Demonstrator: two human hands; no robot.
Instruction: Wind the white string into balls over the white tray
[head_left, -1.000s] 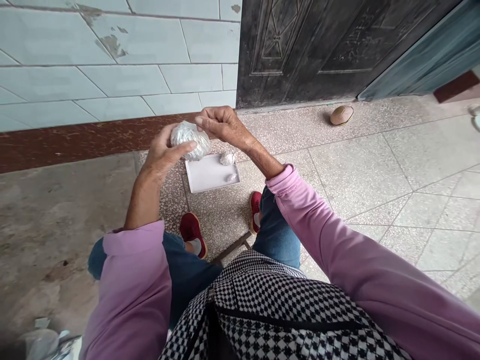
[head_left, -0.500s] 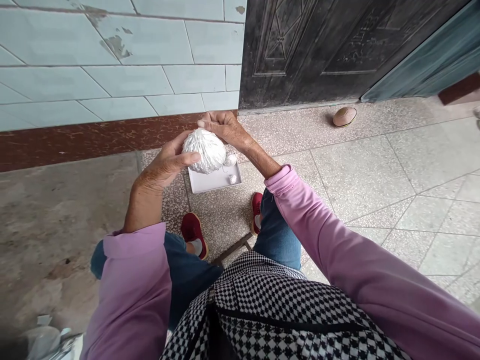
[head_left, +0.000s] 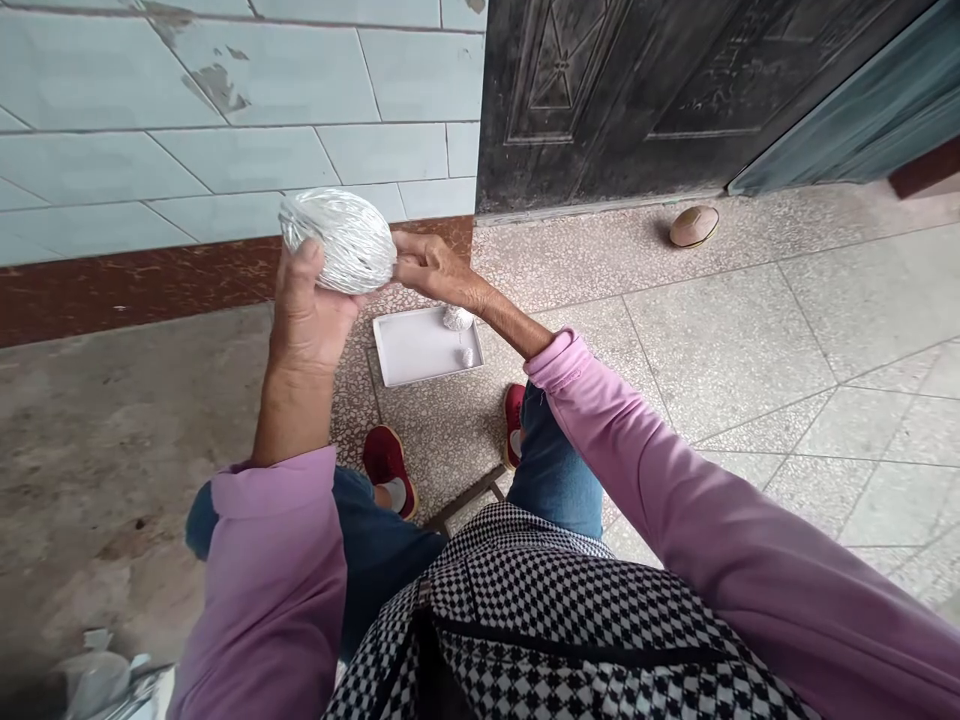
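My left hand [head_left: 307, 310] is raised and closed round a large shiny silver-white ball of wound thread [head_left: 339, 240], held up in front of the wall. My right hand [head_left: 431, 268] sits just right of the ball with its fingers pinched together near the ball's side; what they pinch is too fine to make out. Below the hands, a white rectangular tray [head_left: 412, 350] lies on the floor. Two small silver balls [head_left: 456, 318] rest at its right end.
I sit with knees apart, red shoes [head_left: 386, 465] on the speckled floor. A dark door [head_left: 660, 90] stands ahead, with a small oval tan object [head_left: 694, 226] at its foot. A pale tiled wall is at the left. Crumpled plastic [head_left: 97, 680] lies at bottom left.
My left hand has lifted the ball up and to the left, turning it. My right hand stayed near the ball's right side, pinched.
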